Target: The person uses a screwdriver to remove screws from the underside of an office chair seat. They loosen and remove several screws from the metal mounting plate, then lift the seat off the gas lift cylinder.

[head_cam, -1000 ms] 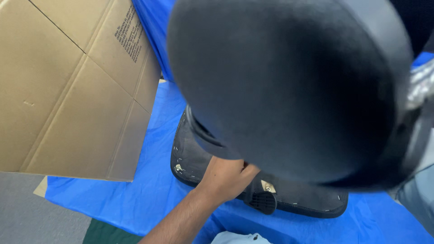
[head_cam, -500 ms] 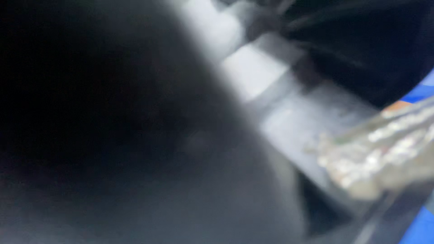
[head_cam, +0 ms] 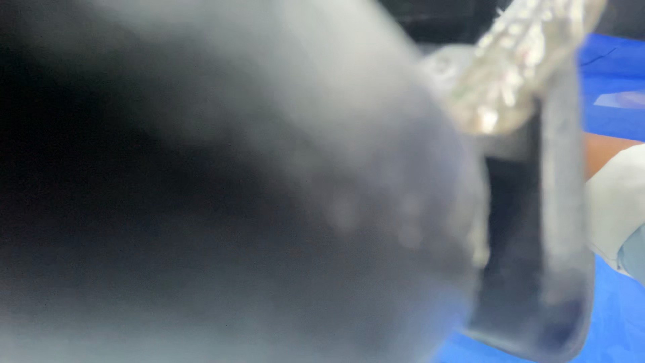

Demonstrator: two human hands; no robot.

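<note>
Across most of view, blurred dark rounded cushion (head_cam: 222, 202) seen very close to camera, edges out of focus. Behind it at right, dark grey curved frame piece (head_cam: 557, 222) seen, upright, blurred. Above, crinkled clear wrap (head_cam: 517, 60) seen around bar at top right. Blue sheet (head_cam: 615, 87) glimpsed at right edge. Strip of forearm (head_cam: 605, 151) and pale sleeve (head_cam: 615, 205) seen far right. Hands hidden; fingers' state cannot be told.
</note>
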